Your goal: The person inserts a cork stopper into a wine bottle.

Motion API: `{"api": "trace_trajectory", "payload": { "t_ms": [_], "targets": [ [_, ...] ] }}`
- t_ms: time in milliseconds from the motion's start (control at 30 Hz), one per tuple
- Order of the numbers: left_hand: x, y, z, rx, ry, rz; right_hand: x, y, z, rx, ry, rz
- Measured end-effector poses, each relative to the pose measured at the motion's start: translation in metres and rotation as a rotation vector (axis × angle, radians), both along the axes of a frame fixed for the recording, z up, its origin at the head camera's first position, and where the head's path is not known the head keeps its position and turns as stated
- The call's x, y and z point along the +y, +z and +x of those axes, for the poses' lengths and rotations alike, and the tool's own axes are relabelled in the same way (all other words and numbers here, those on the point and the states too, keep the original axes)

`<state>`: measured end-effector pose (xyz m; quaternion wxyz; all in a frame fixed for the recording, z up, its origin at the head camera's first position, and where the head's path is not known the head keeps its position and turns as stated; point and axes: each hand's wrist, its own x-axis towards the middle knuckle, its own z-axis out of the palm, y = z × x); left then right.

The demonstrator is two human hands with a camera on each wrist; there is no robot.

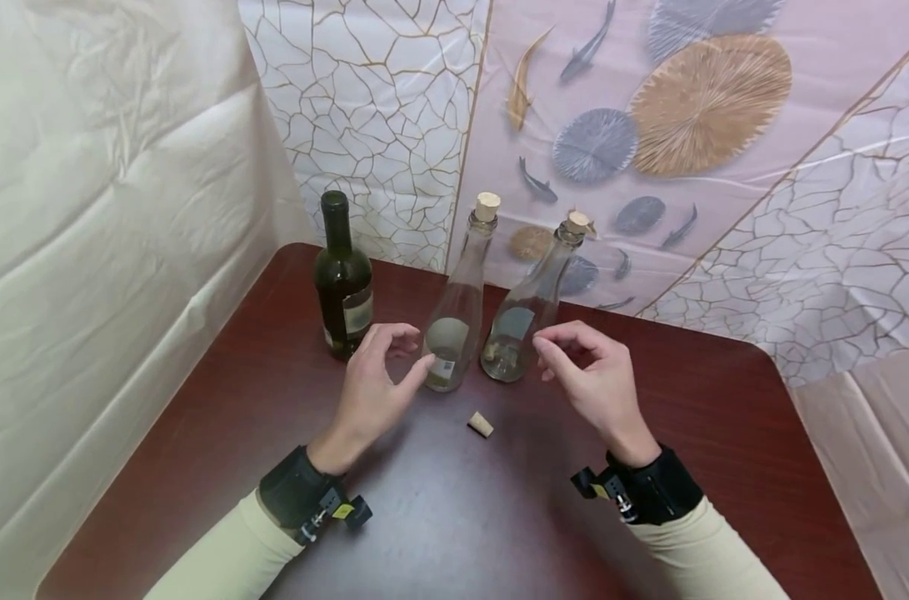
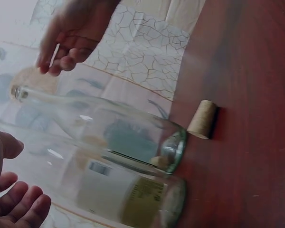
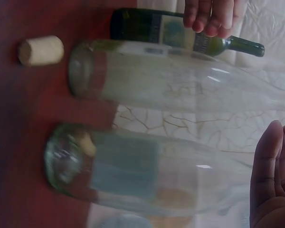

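Note:
My left hand (image 1: 370, 392) hovers beside the middle clear glass bottle (image 1: 465, 283), its fingers loosely bent and nothing held. To the right, my right hand (image 1: 596, 379) hangs near the other clear bottle (image 1: 540, 287), thumb and fingertips close together. No object shows between those fingertips. Pale corks sit in the mouths of both clear bottles: one cork (image 1: 487, 206) in the middle bottle, another cork (image 1: 577, 222) in the right one. Inside the right bottle's base lies a small cork-coloured piece (image 2: 159, 162). A loose cork (image 1: 480, 424) lies on its side on the tabletop, between the hands.
A dark green wine bottle (image 1: 342, 275) stands at the back left, beyond my left hand. The reddish-brown table (image 1: 454, 517) ends at a patterned cloth backdrop (image 1: 379, 117) behind the bottles. Pale cloth (image 1: 117, 250) hangs along the left side.

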<state>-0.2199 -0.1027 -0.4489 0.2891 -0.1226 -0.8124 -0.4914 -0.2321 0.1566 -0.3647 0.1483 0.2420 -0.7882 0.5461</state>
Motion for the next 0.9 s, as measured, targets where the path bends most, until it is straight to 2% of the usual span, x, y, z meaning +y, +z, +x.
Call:
{"api": "trace_trajectory", "payload": {
  "t_ms": [100, 267, 333, 367, 467, 533, 700, 833, 900],
  "targets": [
    [-0.004, -0.009, 0.001, -0.037, -0.003, 0.054, -0.001, -0.015, 0.001, -0.036, -0.020, -0.034],
    [-0.001, -0.002, 0.017, -0.097, 0.014, 0.145, 0.002, -0.052, -0.005, -0.090, -0.032, -0.108],
    [-0.001, -0.005, 0.019, -0.116, 0.017, 0.167, 0.004, -0.066, -0.008, -0.106, -0.029, -0.132],
    [-0.003, -0.012, 0.018, -0.122, 0.015, 0.170, 0.005, -0.072, -0.010, -0.113, -0.029, -0.141],
    [-0.010, -0.036, 0.011, -0.147, 0.013, 0.164, 0.005, -0.080, -0.008, -0.148, -0.031, -0.138],
    [-0.014, -0.046, 0.010, -0.170, 0.010, 0.149, 0.004, -0.084, -0.007, -0.173, -0.031, -0.136],
    [-0.019, -0.057, 0.012, -0.214, 0.012, 0.112, 0.000, -0.081, -0.001, -0.197, -0.022, -0.115],
    [-0.019, -0.062, 0.013, -0.224, 0.020, 0.110, -0.005, -0.074, 0.005, -0.204, -0.013, -0.089],
    [-0.019, -0.063, 0.014, -0.230, 0.021, 0.116, -0.006, -0.076, 0.006, -0.208, -0.011, -0.082]
  ]
}}
